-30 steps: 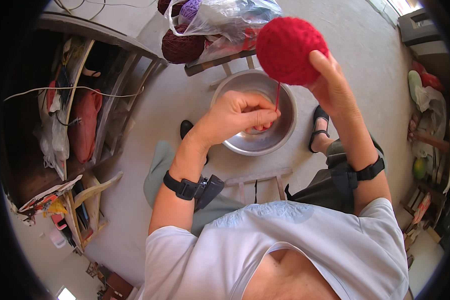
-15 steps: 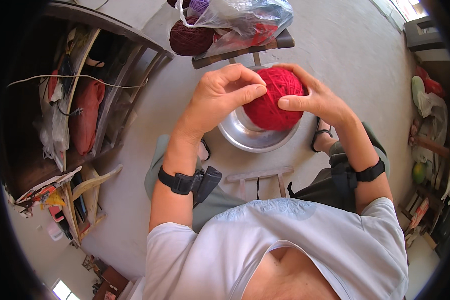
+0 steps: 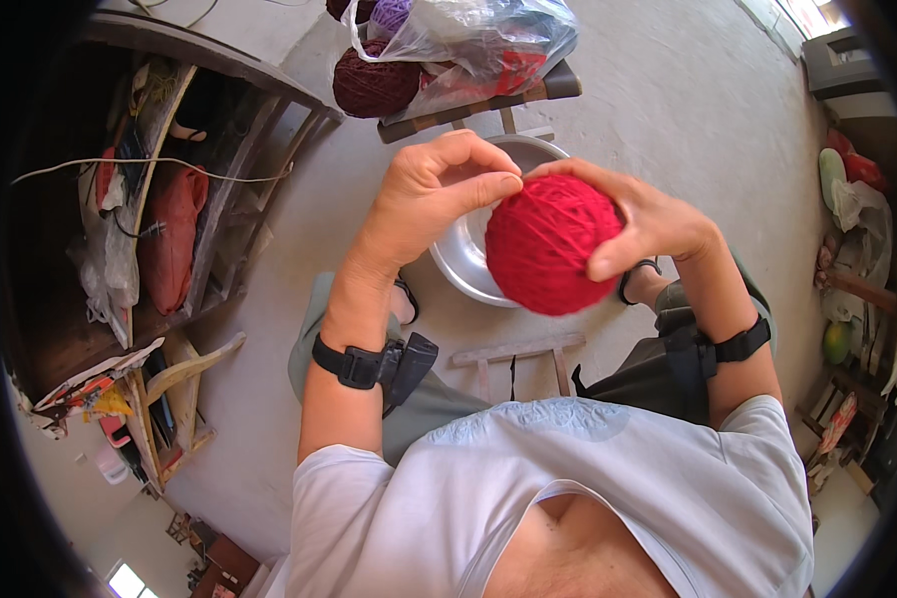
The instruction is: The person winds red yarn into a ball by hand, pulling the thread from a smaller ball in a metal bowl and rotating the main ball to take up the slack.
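Note:
A round ball of red yarn is held up in front of me, over a shiny metal basin on the floor. My right hand grips it from the right, with fingers over the far side and the thumb on the near side. Left of the ball, my left hand pinches thumb and forefinger together at its upper left edge. What looks like a strand of the red yarn is between those fingertips, too thin to see well. The ball and left hand hide part of the basin.
Beyond the basin, a low stool bears a clear plastic bag, with a dark maroon yarn ball and a purple one beside it. A wooden cabinet stands left. Shelves with bags and vegetables line the right.
The red yarn ball has come nearer to me and turned in my right hand, which has moved slightly toward me. My left hand keeps its pinch and has shifted only a little.

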Motion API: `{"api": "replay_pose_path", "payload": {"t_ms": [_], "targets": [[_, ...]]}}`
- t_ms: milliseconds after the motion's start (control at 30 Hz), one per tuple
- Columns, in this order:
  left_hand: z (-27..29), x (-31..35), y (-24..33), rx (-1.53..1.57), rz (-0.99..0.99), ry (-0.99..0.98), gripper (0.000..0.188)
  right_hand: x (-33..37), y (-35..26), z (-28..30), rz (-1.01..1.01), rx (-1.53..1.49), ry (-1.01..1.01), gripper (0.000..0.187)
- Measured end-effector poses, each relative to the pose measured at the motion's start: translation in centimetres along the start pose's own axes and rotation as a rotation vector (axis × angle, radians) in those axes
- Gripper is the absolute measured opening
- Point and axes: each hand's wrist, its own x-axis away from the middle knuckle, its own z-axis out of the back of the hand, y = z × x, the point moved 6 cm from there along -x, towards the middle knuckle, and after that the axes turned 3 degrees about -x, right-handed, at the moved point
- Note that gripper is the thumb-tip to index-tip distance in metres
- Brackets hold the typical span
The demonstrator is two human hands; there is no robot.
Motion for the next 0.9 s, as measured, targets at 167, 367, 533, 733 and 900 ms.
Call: {"api": "replay_pose_path", "payload": {"t_ms": [167,367,533,733,900], "targets": [[0.3,-0.1,-1.4,0.160,0.116,0.109,0.012,1.7,-0.4,2.5,0.206,-0.384,0.148,0.116],[-3.1,-0.1,-2.8,0.075,0.190,-0.069,0.017,1.1,-1.6,4.8,0.532,-0.694,0.424,0.076],[-4.5,0.6,-1.5,0.167,0.284,-0.230,0.015,0.3,-0.8,5.1,0.306,-0.255,0.700,0.079],[-2.7,1.1,0.3,0.242,0.190,-0.234,0.006,0.5,-0.5,3.6,0.148,0.358,0.666,0.089],[-0.5,0.9,0.2,0.112,0.086,-0.078,0.004,-0.5,0.0,1.4,-0.053,0.174,0.299,0.087]]}}
